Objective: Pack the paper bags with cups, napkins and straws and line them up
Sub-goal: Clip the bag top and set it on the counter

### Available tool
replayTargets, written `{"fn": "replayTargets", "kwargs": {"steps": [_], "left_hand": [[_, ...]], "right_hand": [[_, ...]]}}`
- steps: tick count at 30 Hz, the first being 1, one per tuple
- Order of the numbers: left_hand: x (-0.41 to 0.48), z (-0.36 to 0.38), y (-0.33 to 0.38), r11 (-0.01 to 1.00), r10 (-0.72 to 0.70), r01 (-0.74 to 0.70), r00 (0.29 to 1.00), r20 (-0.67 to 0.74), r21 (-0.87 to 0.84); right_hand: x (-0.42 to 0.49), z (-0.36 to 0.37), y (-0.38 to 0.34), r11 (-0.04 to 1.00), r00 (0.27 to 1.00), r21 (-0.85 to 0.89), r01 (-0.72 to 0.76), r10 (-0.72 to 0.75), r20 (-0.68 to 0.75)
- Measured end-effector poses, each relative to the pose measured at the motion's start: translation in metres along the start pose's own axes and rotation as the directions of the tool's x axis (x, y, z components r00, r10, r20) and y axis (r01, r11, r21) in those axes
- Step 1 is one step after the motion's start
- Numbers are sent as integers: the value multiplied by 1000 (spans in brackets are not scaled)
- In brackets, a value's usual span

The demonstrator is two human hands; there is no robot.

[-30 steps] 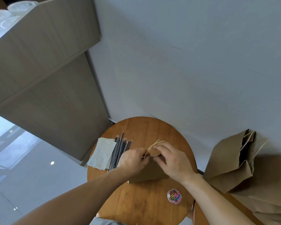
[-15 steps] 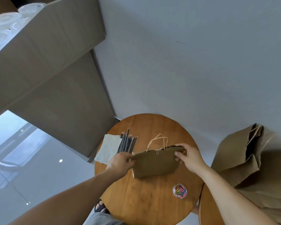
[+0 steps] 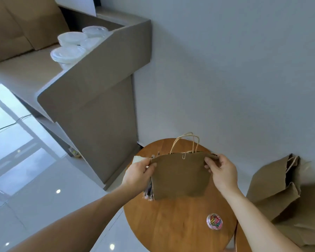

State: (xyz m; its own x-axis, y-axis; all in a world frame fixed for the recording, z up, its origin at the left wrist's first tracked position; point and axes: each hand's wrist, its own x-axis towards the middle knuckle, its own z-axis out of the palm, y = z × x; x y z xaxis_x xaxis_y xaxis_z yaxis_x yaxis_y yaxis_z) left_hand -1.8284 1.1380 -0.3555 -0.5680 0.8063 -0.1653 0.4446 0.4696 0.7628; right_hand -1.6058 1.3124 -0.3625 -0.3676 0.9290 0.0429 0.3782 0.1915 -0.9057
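A tall grey cabinet (image 3: 98, 106) carrying clear lidded cups (image 3: 69, 53) stands left of a round wooden tabletop (image 3: 171, 224), with spare brown bags (image 3: 273, 193) slumped at right. Above the tabletop a flat paper bag (image 3: 180, 175) is held upright, the left hand (image 3: 136, 174) fingers pinching its top left corner and the right hand (image 3: 223, 171) fingers pinching its top right. Dark straws (image 3: 148, 190) and a napkin (image 3: 137, 159) show behind its left edge, a tub of coloured clips (image 3: 214, 221) sits nearer the viewer, and one paper clip (image 3: 184, 155) sits on the bag's rim.
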Motion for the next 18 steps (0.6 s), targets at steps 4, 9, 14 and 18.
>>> {"fn": "replayTargets", "kwargs": {"steps": [4, 9, 14, 18], "left_hand": [[-34, -72, -12, 985, 60, -88, 981, -186, -147], [-79, -171, -29, 956, 115, -215, 902, -416, -202], [-117, -269, -31, 933, 111, -298, 773, -625, -203], [-129, -348, -35, 939, 92, -304, 671, -736, -159]], "right_hand": [[-22, 40, -75, 992, 995, 89, 92, -90, -33], [-53, 99, -175, 948, 968, 196, 250, -249, -28], [-76, 157, -270, 895, 921, 248, 371, -388, 20], [-86, 195, -341, 868, 885, 309, 389, -446, 135]]}}
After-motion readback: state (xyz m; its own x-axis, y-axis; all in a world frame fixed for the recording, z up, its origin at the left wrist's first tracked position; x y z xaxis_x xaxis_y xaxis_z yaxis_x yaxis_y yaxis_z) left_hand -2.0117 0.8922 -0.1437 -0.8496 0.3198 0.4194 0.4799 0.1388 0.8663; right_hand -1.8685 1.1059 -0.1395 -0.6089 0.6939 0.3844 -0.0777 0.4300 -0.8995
